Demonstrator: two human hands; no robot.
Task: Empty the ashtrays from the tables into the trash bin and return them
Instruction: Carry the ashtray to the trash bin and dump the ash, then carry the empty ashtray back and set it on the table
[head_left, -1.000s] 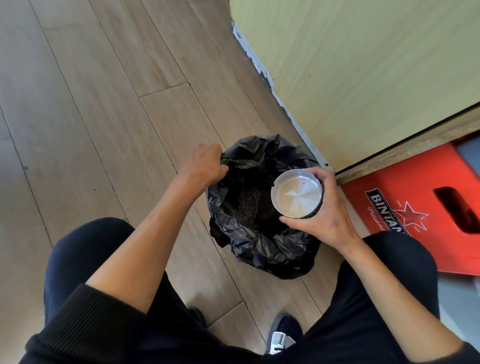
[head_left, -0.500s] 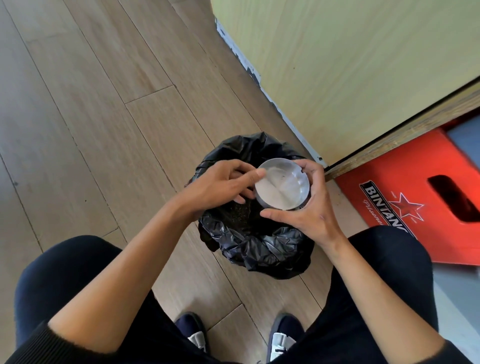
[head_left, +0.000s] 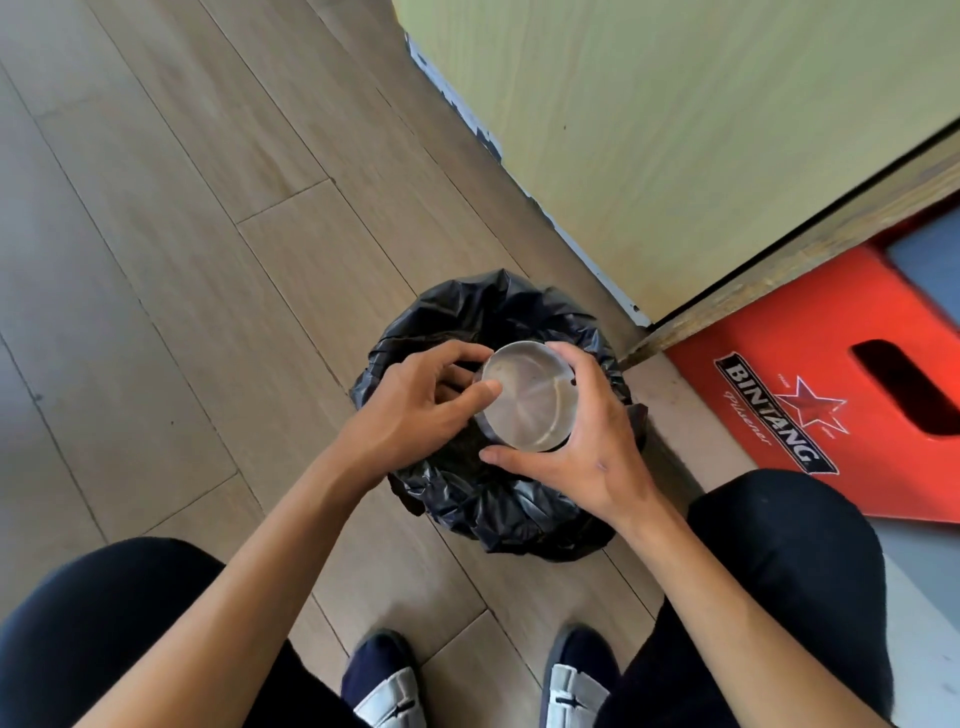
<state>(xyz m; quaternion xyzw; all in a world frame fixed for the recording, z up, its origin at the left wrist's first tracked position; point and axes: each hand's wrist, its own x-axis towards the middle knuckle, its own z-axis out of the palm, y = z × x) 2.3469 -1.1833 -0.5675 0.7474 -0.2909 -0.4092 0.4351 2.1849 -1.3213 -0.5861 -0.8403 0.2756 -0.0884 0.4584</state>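
Observation:
A round metal ashtray (head_left: 532, 397) hangs over the trash bin (head_left: 498, 509), which is lined with a black bag and stands on the floor. My right hand (head_left: 587, 457) grips the ashtray around its right and near rim. My left hand (head_left: 415, 410) holds the left rim, thumb pressed on the inner edge. The ashtray's bowl faces up toward me and shows a thin smear of ash. Both hands cover most of the bin's opening.
A yellow-green cabinet panel (head_left: 675, 145) rises just behind the bin. A red Bintang crate (head_left: 831, 395) lies on the floor to the right. Wooden floor planks (head_left: 182, 234) stretch to the left. My knees and shoes (head_left: 384, 686) are below the bin.
My left hand left the bag's rim and came onto the ashtray's left edge. The ashtray stays over the bin in my right hand.

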